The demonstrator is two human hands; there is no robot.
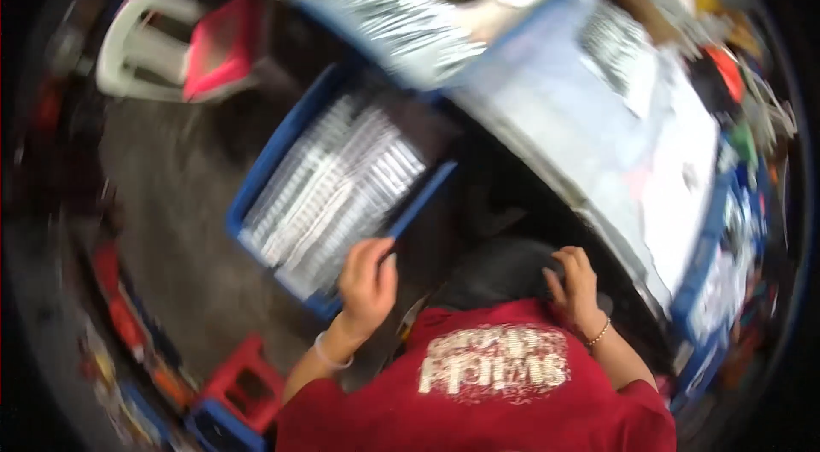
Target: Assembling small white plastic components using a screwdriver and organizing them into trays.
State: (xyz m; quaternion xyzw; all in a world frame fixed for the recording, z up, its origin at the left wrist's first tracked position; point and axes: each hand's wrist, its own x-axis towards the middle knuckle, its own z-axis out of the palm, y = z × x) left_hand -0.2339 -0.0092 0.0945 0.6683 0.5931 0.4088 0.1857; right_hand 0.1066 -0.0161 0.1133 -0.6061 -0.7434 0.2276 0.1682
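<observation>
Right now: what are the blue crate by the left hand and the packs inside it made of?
Blue crate: looks like rigid moulded plastic, matte, with a thick even rim. Packs: likely clear glossy plastic film or trays, judging by the bright streaky glare; blur leaves the contents unclear. Left hand rests at the crate's near corner.

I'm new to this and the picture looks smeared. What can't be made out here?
- Head view, blue crate: its clear packets are motion-blurred; contents unreadable.
- Left hand: fingertips over the crate's corner; grip unclear.
- Right hand: rests on something dark, unidentifiable.
- Table clutter at the right rim: too small and blurred.
</observation>
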